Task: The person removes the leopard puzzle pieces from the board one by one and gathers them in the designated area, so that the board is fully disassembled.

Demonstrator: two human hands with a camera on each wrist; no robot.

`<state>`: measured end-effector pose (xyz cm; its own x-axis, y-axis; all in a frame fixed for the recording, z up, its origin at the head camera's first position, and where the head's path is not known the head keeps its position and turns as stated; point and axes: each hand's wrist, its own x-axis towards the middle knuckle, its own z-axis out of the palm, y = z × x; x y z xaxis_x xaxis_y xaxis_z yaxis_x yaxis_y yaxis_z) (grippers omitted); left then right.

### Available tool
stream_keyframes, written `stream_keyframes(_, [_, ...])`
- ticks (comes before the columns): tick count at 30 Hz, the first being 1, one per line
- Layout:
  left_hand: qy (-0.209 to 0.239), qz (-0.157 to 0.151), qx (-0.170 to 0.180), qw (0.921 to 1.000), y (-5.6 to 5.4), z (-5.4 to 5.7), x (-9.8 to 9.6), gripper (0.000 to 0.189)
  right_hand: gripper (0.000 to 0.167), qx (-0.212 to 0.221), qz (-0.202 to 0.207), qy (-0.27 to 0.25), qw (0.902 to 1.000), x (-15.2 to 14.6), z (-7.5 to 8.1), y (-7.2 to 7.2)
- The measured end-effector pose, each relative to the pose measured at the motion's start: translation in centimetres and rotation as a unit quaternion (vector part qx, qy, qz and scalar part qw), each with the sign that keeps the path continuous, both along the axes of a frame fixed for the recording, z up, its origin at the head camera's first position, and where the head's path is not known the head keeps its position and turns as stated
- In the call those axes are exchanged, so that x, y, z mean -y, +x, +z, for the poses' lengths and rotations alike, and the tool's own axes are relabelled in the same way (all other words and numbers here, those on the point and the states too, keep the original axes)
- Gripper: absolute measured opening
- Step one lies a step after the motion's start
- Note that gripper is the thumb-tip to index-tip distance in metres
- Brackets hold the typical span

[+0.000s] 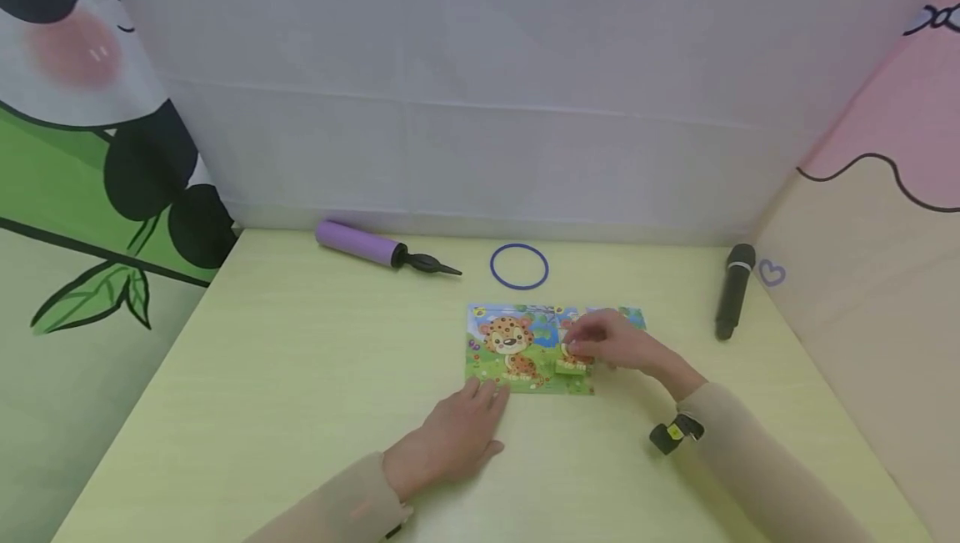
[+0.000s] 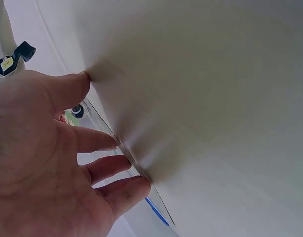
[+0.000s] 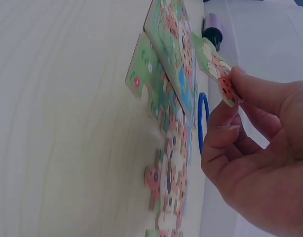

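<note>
My right hand (image 1: 618, 343) pinches a jigsaw puzzle piece (image 3: 215, 64) between thumb and fingers; its print shows green grass, pale paws and spotted orange fur. The hand holds the piece above the right part of the puzzle. A leopard picture board (image 1: 491, 364) lies flat on the table, with several puzzle pieces (image 3: 154, 91) at its right side. Further pieces (image 3: 169, 182) lie past them in the right wrist view, partly behind my right hand in the head view. My left hand (image 1: 461, 434) rests with spread, relaxed fingers, fingertips at the board's lower left edge.
At the back of the table (image 1: 262, 359) lie a purple hand pump (image 1: 358, 243) with a black nozzle and a thin blue ring (image 1: 519, 245). A black microphone (image 1: 735, 291) lies at the right edge. A white cloth wall (image 1: 480, 159) stands behind.
</note>
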<state>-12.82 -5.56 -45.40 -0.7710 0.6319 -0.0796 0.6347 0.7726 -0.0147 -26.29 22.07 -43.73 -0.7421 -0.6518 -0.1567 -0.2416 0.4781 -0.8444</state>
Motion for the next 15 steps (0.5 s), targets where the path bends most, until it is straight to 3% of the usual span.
stream_keyframes(5, [-0.021, 0.003, 0.007, 0.9997, 0.0, 0.1, -0.3, 0.071, 0.014, -0.002, -0.014, 0.004, 0.9999, -3.4, 0.3, 0.3])
stream_keyframes(15, [-0.015, 0.006, 0.019, 0.9997, 0.0, 0.3, -0.4, 0.071, 0.014, 0.005, -0.038, 0.036, 0.9986, -7.8, -0.4, 0.8])
